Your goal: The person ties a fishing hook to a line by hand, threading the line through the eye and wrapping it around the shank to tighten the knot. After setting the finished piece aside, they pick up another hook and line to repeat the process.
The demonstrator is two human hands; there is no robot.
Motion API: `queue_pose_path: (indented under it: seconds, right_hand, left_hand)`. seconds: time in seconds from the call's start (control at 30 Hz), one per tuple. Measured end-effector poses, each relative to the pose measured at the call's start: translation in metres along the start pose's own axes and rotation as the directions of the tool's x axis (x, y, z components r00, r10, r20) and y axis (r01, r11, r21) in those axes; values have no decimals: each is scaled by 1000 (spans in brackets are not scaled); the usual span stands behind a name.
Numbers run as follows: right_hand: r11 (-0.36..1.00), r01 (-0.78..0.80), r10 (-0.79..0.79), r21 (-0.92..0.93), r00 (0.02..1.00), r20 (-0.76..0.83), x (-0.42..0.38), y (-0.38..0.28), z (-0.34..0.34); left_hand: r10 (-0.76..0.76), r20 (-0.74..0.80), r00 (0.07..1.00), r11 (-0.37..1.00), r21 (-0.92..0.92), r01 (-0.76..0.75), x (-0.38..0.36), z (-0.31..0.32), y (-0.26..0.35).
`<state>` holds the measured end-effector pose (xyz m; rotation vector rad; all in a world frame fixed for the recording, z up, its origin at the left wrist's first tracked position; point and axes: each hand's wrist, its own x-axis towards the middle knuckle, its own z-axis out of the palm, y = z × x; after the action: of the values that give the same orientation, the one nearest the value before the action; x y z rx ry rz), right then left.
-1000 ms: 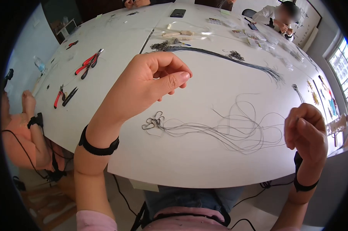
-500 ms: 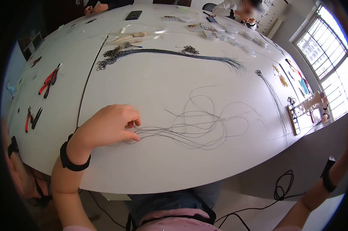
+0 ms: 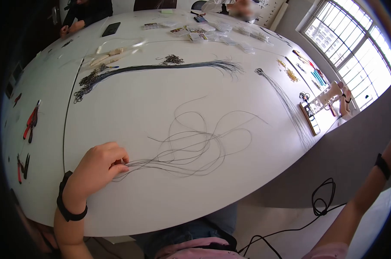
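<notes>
My left hand (image 3: pixel 102 165) rests low over the table's near left part, thumb and fingertips closed on the gathered ends of several thin dark lines (image 3: pixel 184 162). From the fingers these lines run right and spread into loose, overlapping loops on the white table (image 3: pixel 169 207). Short ends stick out below the thumb. My right forearm (image 3: pixel 363 196), with a black wristband, reaches up along the right edge of the view. The right hand itself is cut off by the dark border.
Beyond the loops lies a long bundle of dark lines (image 3: pixel 161 67) with tangled loops at its left end. Another bundle (image 3: pixel 282 95) lies at right, near a small stand (image 3: pixel 310 118). Pliers (image 3: pixel 32 123) lie at left. Black cable (image 3: pixel 323 203) hangs right. Other people sit across the table.
The view has swung right, so the table's things appear farther left. My left thumb and fingers have closed together on the lines. My right hand stays out of sight.
</notes>
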<state>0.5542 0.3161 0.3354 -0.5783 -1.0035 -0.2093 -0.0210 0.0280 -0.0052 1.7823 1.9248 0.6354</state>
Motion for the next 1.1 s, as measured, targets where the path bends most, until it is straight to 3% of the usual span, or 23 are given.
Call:
queue_pose_path:
  seconds: [0.03,0.1,0.17,0.2,0.23,0.3,0.37,0.47,0.53,0.67,0.8,0.9,0.93,1.0,1.1]
  right_hand:
    - [999,-14,15,-49,1000,16,-9,14,9]
    - [978,-41,89,-206,969,230,-7,66,16]
    - [953,-284,297,-101,828,475,-9,134,20]
    - [914,-379,395,-142,756,522,-12,171,28]
    - [884,-340,465,-320,712,526,-44,176,40]
    - [864,-380,504,-331,640,580,-108,200,61]
    - [836,-382,548,-394,634,546,-168,206,86]
    - [787,-470,607,-399,479,634,-228,238,117]
    - [774,-418,628,-475,422,654,-275,215,136]
    - [805,-145,590,-576,297,751,-346,231,166]
    - [829,108,506,-549,274,818,-403,252,182]
    - [799,157,526,-581,287,801,-426,259,183]
    - [815,129,525,-565,250,814,-430,256,182]
    - [795,81,563,-601,270,781,-430,251,182]
    - [766,-119,635,-631,283,718,-414,244,194]
  left_hand:
    - [12,0,1000,1000,11,-12,0,0,0]
    - [27,-6,1000,999,18,-27,1,0,2]
    - [20,-11,1000,1000,-6,-21,1,-1,4]
    - [21,-15,1000,1000,-7,-21,2,-1,4]
    - [24,-7,1000,1000,8,-24,2,-2,3]
    - [29,4,1000,999,29,-29,3,-2,1]
    - [15,20,1000,1000,-16,-14,4,-2,0]
    - [-25,53,998,998,-58,29,6,-5,3]
    - [-21,58,998,999,-49,24,7,-5,4]
    - [7,70,998,1000,-18,-6,6,-6,2]
    - [2,87,996,1000,-16,-1,7,-7,-1]
    - [-20,93,995,1000,-13,21,8,-6,0]
    - [1,92,996,1000,-2,-1,8,-6,-1]
    - [13,93,996,1000,7,-14,7,-6,-2]
    - [37,92,995,999,7,-38,8,-6,-2]
